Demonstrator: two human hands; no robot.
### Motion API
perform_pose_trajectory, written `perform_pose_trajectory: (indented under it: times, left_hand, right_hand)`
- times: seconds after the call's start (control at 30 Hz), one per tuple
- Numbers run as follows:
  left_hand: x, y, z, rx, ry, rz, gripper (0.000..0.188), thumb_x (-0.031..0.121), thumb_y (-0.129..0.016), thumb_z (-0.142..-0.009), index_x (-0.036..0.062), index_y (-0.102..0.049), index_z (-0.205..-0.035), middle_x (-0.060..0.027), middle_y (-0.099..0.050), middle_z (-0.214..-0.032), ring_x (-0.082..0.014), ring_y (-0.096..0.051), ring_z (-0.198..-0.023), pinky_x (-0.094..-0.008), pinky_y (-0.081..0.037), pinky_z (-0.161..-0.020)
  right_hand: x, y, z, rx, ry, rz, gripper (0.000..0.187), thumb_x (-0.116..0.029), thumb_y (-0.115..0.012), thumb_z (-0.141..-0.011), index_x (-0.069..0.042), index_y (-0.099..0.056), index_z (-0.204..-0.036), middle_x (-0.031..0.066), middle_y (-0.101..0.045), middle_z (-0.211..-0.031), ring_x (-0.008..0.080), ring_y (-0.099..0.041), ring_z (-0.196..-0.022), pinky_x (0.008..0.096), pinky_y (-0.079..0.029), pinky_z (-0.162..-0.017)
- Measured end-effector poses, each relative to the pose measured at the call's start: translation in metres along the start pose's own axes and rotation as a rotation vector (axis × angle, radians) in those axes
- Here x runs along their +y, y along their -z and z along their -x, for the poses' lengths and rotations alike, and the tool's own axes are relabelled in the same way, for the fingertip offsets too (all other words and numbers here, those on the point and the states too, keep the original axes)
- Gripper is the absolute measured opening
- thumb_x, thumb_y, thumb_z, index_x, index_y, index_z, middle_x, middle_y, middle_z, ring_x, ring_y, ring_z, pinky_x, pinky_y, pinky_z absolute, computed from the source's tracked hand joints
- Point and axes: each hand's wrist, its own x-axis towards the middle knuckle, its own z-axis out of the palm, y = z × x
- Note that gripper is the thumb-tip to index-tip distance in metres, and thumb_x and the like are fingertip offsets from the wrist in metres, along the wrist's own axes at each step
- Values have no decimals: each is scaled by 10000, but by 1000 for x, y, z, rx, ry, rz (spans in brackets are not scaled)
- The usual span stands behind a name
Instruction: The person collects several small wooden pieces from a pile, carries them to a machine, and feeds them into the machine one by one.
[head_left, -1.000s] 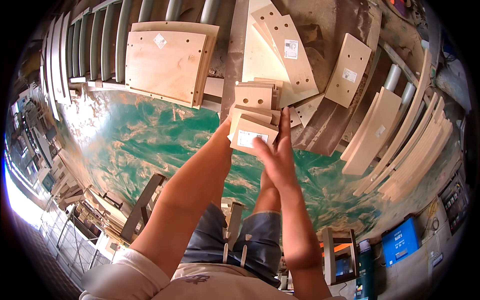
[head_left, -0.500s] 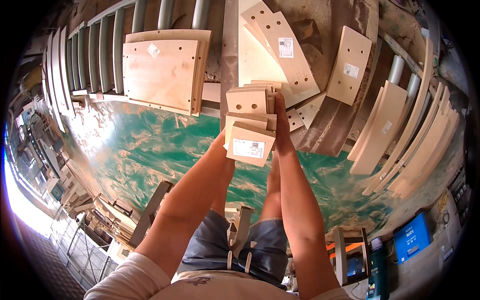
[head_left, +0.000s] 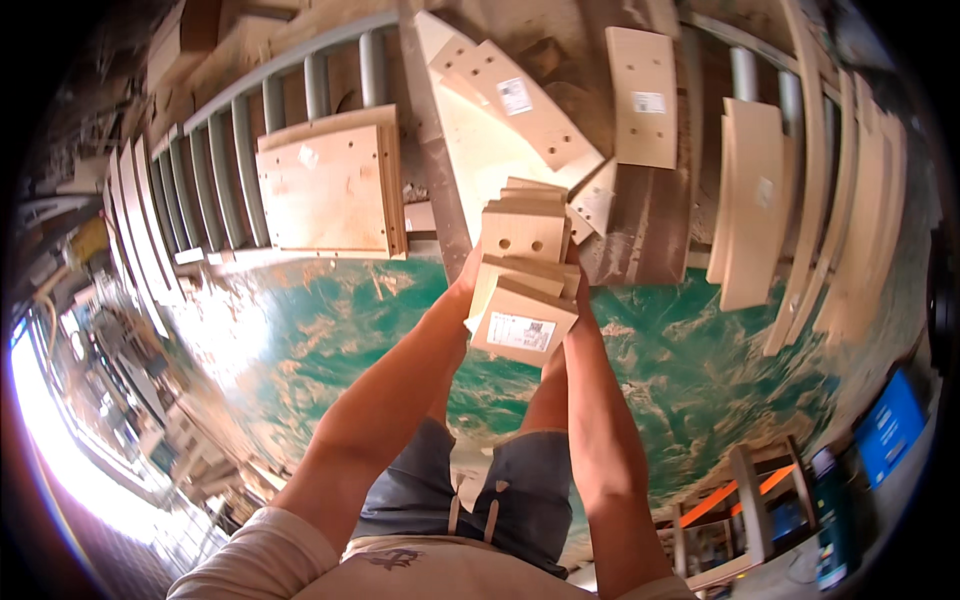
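Between my two hands is an uneven stack of short light-wood boards (head_left: 520,222), carried in front of me over the floor. Its nearest board bears a white label, and another farther back has two round holes. My left hand (head_left: 468,278) grips the stack's left side, mostly hidden behind the boards. My right hand (head_left: 577,270) is closed on the right side, its fingers largely out of sight. Just beyond the stack, a large pale panel (head_left: 470,150) lies on a brown beam with a labelled, drilled board (head_left: 535,115) on top.
A pile of rectangular panels (head_left: 325,195) rests on a roller conveyor (head_left: 240,160) to the left. Another drilled board (head_left: 643,95) lies at the far right of the beams. Long boards (head_left: 750,200) lean farther right. A blue box (head_left: 890,425) stands at the lower right; the green floor (head_left: 660,370) is dusty.
The stack, still in both hands, has come nearer to my body and slightly right in the picture. The view has turned, shifting the surrounding boards and panels.
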Motion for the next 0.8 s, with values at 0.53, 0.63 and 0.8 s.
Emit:
perform_pose_trajectory:
  times: [0.53,0.63,0.8]
  left_hand:
    - [-305,-232,248,-176,97,-768,929,770,-358,-1011,82,-297,-1633,-124,-300,-1664,-247,-311,-1526,-392,-336,-1213]
    - [-389,-296,295,-189,204,-857,897,783,-368,-1000,106,-374,-1587,-121,-395,-1589,-245,-417,-1451,-393,-403,-1158]
    - [-545,-345,322,-352,454,-829,813,795,-402,-983,142,-535,-1448,-97,-666,-1273,-251,-680,-1107,-436,-559,-973]
  right_hand:
    - [-3,136,463,48,239,-343,662,-561,-434,-1068,-80,-466,-1521,135,-611,-1397,256,-660,-1215,434,-587,-979]
    - [-7,190,544,67,332,-412,654,-556,-433,-1069,-78,-474,-1514,137,-620,-1386,259,-670,-1200,436,-596,-968]
    - [-4,294,675,128,509,-551,640,-546,-432,-1070,-76,-487,-1501,138,-635,-1366,264,-688,-1174,440,-610,-950]
